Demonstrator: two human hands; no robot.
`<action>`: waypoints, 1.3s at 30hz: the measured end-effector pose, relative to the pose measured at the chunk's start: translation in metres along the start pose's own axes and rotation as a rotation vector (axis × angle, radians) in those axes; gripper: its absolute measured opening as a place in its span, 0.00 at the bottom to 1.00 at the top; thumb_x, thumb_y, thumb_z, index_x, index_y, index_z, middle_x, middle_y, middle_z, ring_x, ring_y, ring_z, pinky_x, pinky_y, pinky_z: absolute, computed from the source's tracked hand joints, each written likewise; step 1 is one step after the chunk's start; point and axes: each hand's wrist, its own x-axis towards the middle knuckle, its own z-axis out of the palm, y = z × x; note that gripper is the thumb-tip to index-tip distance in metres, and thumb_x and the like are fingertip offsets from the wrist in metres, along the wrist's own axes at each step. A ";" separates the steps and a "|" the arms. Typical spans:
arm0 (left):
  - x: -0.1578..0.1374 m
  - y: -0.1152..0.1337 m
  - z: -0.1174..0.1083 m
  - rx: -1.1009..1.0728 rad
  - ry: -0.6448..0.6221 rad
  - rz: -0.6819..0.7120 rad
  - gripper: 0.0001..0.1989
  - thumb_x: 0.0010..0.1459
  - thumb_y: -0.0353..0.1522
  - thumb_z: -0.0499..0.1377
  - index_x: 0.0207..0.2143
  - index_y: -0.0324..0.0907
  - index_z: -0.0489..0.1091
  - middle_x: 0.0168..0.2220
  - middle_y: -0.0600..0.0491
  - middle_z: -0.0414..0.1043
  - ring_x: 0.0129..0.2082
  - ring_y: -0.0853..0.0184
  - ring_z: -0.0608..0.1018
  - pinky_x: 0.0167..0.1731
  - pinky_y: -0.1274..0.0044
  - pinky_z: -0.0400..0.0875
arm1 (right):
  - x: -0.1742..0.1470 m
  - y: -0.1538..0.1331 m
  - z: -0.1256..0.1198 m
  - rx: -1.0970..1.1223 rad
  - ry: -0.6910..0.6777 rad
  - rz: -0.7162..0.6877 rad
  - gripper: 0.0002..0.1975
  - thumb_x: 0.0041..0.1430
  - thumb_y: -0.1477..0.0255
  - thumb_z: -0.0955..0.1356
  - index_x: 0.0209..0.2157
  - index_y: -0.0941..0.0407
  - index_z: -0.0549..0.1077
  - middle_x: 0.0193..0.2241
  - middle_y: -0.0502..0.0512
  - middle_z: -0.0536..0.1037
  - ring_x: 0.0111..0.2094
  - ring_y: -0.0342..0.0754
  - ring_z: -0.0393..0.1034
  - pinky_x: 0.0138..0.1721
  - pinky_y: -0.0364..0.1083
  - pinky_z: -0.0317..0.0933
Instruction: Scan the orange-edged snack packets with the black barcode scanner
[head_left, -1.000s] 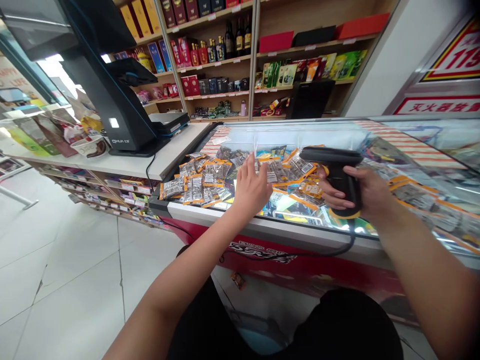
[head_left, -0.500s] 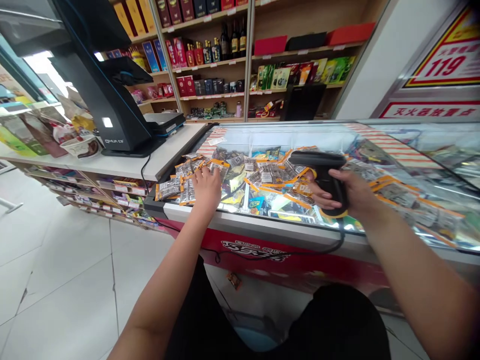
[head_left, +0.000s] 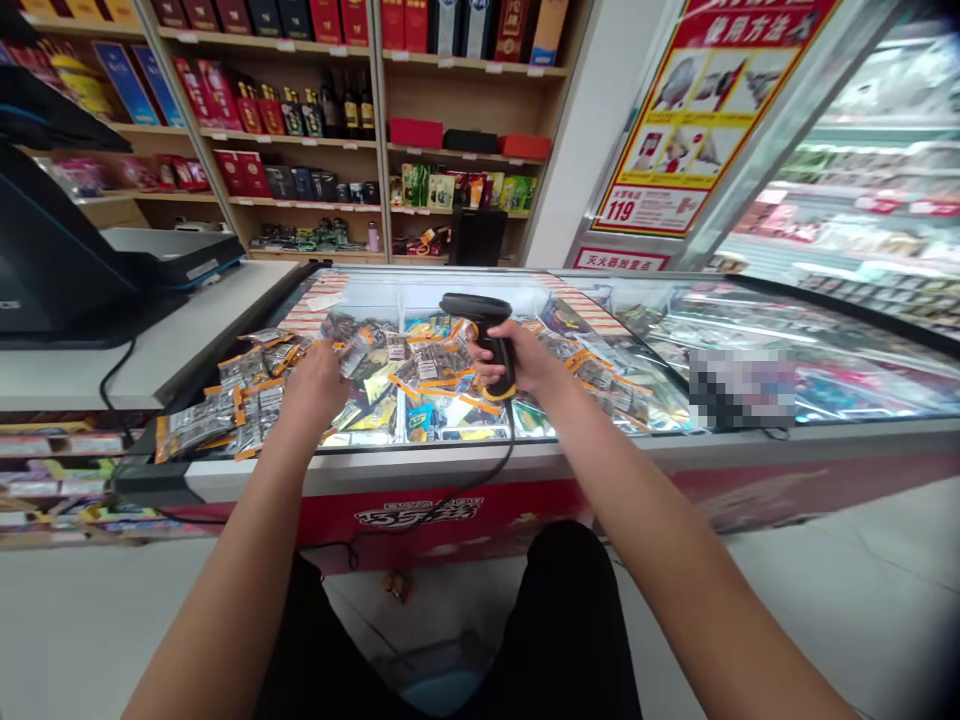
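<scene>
My right hand (head_left: 517, 355) is wrapped round the grip of a black barcode scanner (head_left: 474, 306) with yellow trim, held above the glass top of a chest freezer (head_left: 450, 462). Its cable drops from the handle. To the left, my left hand (head_left: 315, 385) is closed on a small clear snack packet (head_left: 355, 352) with orange edges; its fingertips are partly hidden. Similar packets (head_left: 259, 405) lie heaped on the freezer's left end beside this hand. More orange-edged packets (head_left: 435, 362) are spread on the glass behind and below the scanner.
A counter (head_left: 225, 305) with a black checkout scale (head_left: 67, 240) adjoins the freezer on the left. Shelves (head_left: 300, 140) of bottles and boxes stand behind. One small packet (head_left: 397, 586) lies on the floor by my legs. The scanner cable (head_left: 352, 550) loops along the freezer front.
The view has swung to the right. My left hand has come off the heap's top with a packet in its fingers. My right hand still holds the scanner.
</scene>
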 end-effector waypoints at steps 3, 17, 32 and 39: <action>0.014 -0.003 -0.003 -0.094 0.008 0.042 0.20 0.61 0.30 0.61 0.56 0.42 0.77 0.54 0.39 0.82 0.57 0.44 0.83 0.58 0.61 0.78 | 0.018 -0.007 0.004 0.068 0.006 -0.031 0.14 0.56 0.67 0.71 0.42 0.51 0.64 0.24 0.42 0.68 0.18 0.39 0.56 0.20 0.39 0.57; 0.056 0.090 0.049 -1.125 -0.054 0.003 0.04 0.63 0.32 0.65 0.40 0.42 0.75 0.37 0.51 0.84 0.29 0.65 0.82 0.32 0.74 0.78 | 0.014 0.007 0.006 -0.035 0.140 -0.065 0.19 0.66 0.56 0.76 0.41 0.51 0.66 0.21 0.38 0.63 0.15 0.37 0.51 0.18 0.38 0.52; 0.045 0.082 0.064 -0.950 -0.030 0.184 0.07 0.66 0.31 0.66 0.46 0.40 0.78 0.47 0.45 0.88 0.50 0.53 0.87 0.55 0.65 0.81 | 0.007 0.011 0.014 -0.191 -0.019 -0.021 0.23 0.65 0.51 0.78 0.40 0.52 0.67 0.20 0.40 0.66 0.15 0.37 0.49 0.18 0.38 0.51; 0.043 0.084 0.059 -0.971 -0.070 0.159 0.05 0.67 0.31 0.66 0.44 0.41 0.77 0.45 0.45 0.88 0.45 0.54 0.88 0.46 0.69 0.82 | 0.009 0.012 0.013 -0.196 -0.044 0.004 0.26 0.65 0.49 0.79 0.38 0.52 0.67 0.20 0.40 0.65 0.15 0.36 0.50 0.17 0.38 0.50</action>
